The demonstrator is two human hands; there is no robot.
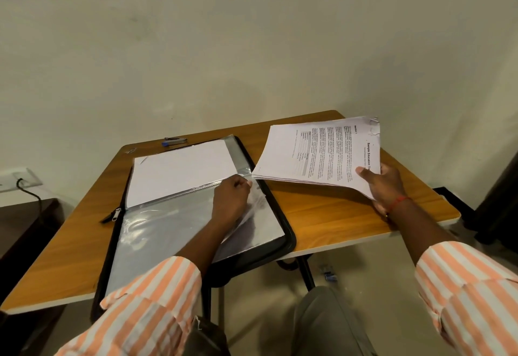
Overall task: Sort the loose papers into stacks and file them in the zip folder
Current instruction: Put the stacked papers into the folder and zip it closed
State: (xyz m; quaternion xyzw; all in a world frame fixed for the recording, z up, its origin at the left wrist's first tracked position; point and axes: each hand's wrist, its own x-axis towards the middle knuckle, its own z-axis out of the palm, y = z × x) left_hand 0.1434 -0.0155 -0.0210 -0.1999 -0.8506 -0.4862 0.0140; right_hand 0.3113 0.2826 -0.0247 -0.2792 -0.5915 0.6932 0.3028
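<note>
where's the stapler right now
In the head view, the stapler lies at the table's far left edge, just behind the open folder.

An office or study room: wooden desk [322, 215], stapler [175, 140], bare wall [252, 47].

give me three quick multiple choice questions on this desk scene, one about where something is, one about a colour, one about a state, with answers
1. Where does the stapler lie?
A. on the table's far edge, behind the zip folder
B. inside the folder
C. in the right hand

2. What colour are the stripes on the shirt sleeves?
A. blue and white
B. orange and white
C. green and black

3. What state is the zip folder in?
A. zipped shut
B. standing upright
C. lying open flat on the table

Answers:
1. A, it sits on the wooden table beyond the folder's far side.
2. B, both sleeves show orange and white bands.
3. C, its clear sleeves are exposed, the left hand rests on them and the right hand holds the paper stack.
</note>
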